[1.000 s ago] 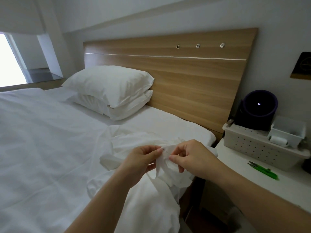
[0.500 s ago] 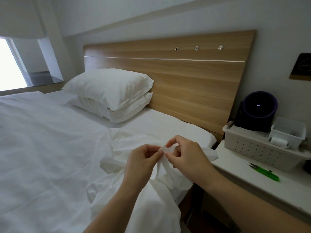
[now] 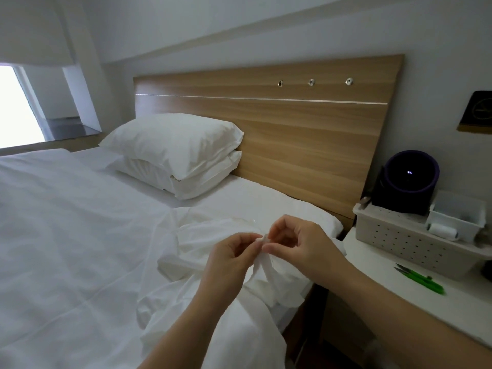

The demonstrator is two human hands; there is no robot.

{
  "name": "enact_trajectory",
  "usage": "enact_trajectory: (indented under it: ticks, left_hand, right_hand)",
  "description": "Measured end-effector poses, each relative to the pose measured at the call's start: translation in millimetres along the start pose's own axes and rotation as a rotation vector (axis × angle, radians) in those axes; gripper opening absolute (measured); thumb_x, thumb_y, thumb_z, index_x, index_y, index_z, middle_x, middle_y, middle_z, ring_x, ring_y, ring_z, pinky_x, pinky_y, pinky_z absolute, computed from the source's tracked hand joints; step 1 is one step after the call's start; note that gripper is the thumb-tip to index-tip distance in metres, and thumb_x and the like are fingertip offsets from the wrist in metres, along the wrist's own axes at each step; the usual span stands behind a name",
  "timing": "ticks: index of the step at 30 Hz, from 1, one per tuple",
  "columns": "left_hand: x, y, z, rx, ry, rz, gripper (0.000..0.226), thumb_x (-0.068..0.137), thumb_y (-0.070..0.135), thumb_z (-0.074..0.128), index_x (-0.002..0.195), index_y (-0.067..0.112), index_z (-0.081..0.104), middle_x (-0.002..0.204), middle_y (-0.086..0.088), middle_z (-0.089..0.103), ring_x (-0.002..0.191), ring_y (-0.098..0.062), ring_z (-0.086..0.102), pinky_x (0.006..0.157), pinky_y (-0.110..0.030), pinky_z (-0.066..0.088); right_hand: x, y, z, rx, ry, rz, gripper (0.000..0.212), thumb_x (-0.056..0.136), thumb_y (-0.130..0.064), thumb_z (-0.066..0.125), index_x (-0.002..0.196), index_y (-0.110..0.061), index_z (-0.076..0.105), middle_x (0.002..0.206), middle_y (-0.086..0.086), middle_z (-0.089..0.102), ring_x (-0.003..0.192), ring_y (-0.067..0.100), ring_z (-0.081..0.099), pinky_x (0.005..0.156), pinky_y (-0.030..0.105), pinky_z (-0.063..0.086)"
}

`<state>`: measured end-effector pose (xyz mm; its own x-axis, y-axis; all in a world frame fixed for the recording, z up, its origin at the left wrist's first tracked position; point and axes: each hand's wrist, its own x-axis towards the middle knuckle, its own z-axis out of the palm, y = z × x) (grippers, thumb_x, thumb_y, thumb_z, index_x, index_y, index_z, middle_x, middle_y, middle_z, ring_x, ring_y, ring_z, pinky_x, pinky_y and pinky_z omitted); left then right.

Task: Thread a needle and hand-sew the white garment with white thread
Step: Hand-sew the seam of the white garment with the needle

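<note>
Pinching white garment [image 3: 269, 272], 2 hands [image 3: 231, 258] [image 3: 302, 243]; 1 spool [image 3: 442, 231] atop perforated basket [image 3: 399, 243]

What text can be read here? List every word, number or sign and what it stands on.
No word or number can be read anywhere.
Plaque on the wall: a gold round sign, cut off by the frame edge and too blurred to read.
Speaker: a small light only, no text.
Snips and basket: no label shows.
</note>
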<state>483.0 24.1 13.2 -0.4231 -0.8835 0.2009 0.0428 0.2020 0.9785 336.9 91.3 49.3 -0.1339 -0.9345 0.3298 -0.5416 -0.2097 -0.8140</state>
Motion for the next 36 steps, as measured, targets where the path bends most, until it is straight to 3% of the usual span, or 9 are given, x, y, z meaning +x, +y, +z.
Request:
enact_trajectory:
  ticks: [4, 7, 15, 22, 24, 27, 30, 34, 36]
  left_hand:
    - [2.4, 2.9, -0.1, 0.031, -0.014, 0.054, 0.012, 0.090, 0.014, 0.065, 0.087, 0.021, 0.074, 0.085, 0.002, 0.074, 0.084, -0.015, 0.069, 0.084, -0.035, 0.055]
    - [4.5, 2.5, -2.7, 0.052, -0.034, 0.056, 0.016, 0.091, 0.009, 0.063, 0.086, 0.020, 0.073, 0.083, 0.004, 0.073, 0.083, -0.011, 0.067, 0.084, -0.031, 0.052]
    - [3.6, 2.0, -4.0, 0.154, -0.066, 0.109, 0.015, 0.090, 0.010, 0.064, 0.085, 0.022, 0.072, 0.080, 0.007, 0.073, 0.079, -0.007, 0.066, 0.077, -0.020, 0.051]
    - [12.8, -0.7, -12.9, 0.258, -0.049, 0.051, 0.014, 0.092, 0.016, 0.063, 0.083, 0.024, 0.071, 0.078, 0.010, 0.072, 0.079, -0.010, 0.067, 0.082, -0.031, 0.054]
    - [15.1, -2.9, -13.7, 0.272, -0.046, 0.030, 0.015, 0.092, 0.017, 0.062, 0.083, 0.026, 0.070, 0.077, 0.010, 0.072, 0.081, -0.014, 0.067, 0.087, -0.041, 0.055]
    - [17.6, -3.7, -13.1, 0.276, -0.037, 0.012, 0.018, 0.093, 0.017, 0.061, 0.081, 0.027, 0.070, 0.075, 0.009, 0.070, 0.081, -0.017, 0.067, 0.088, -0.047, 0.054]
    - [20.5, -4.7, -11.2, 0.296, -0.023, 0.014, 0.020, 0.093, 0.018, 0.060, 0.078, 0.029, 0.069, 0.073, 0.010, 0.068, 0.079, -0.017, 0.064, 0.085, -0.048, 0.054]
    - [23.6, -3.3, -8.5, 0.359, -0.011, 0.015, 0.018, 0.094, 0.019, 0.058, 0.080, 0.028, 0.066, 0.075, 0.010, 0.064, 0.074, -0.012, 0.060, 0.080, -0.042, 0.052]
    - [26.1, -2.6, -9.4, 0.382, -0.008, 0.005, 0.017, 0.094, 0.020, 0.058, 0.081, 0.027, 0.065, 0.078, 0.008, 0.064, 0.074, -0.013, 0.058, 0.077, -0.040, 0.051]
  right_hand:
    - [7.8, 1.5, -7.7, -0.095, 0.095, 0.068, 0.018, 0.077, -0.039, 0.075, 0.085, -0.027, 0.065, 0.076, -0.008, 0.066, 0.061, -0.001, 0.055, 0.058, 0.012, 0.044]
    - [12.8, -1.0, -15.3, -0.025, 0.049, 0.257, 0.022, 0.082, -0.048, 0.064, 0.082, -0.027, 0.072, 0.088, -0.012, 0.067, 0.078, -0.004, 0.058, 0.062, 0.007, 0.039]
    - [22.4, -16.3, -14.6, 0.148, -0.146, 0.404, 0.004, 0.084, -0.022, 0.071, 0.081, -0.020, 0.073, 0.080, -0.008, 0.071, 0.076, 0.002, 0.064, 0.071, 0.013, 0.049]
    - [41.9, -20.6, -37.3, 1.000, 0.427, 0.415, 0.012, 0.102, -0.011, 0.040, 0.092, -0.009, 0.047, 0.090, 0.017, 0.066, 0.068, 0.025, 0.070, 0.057, 0.031, 0.056]
    - [48.0, -20.4, -53.5, 0.803, 0.561, 0.289, 0.013, 0.102, -0.014, 0.041, 0.090, -0.014, 0.047, 0.090, 0.013, 0.068, 0.080, 0.025, 0.069, 0.069, 0.034, 0.056]
    - [44.6, -22.4, -73.6, -0.059, 0.589, -0.108, 0.015, 0.100, -0.017, 0.044, 0.085, -0.021, 0.047, 0.082, 0.001, 0.069, 0.069, 0.014, 0.062, 0.074, 0.026, 0.051]
    - [45.2, -0.2, -89.5, -0.847, 0.413, -0.309, 0.012, 0.095, -0.014, 0.050, 0.084, -0.019, 0.050, 0.086, 0.005, 0.064, 0.114, 0.025, 0.058, 0.113, 0.062, 0.015]
    - [39.8, 14.0, -108.1, -1.435, 0.185, -0.332, 0.025, 0.071, -0.006, 0.074, 0.070, -0.017, 0.052, 0.054, -0.004, 0.037, 0.061, 0.020, 0.049, 0.100, 0.073, 0.019]
    - [37.3, 2.9, -116.6, -1.556, 0.118, -0.263, 0.022, 0.075, -0.005, 0.071, 0.078, -0.016, 0.053, 0.053, -0.006, 0.035, 0.073, 0.021, 0.058, 0.102, 0.072, 0.020]
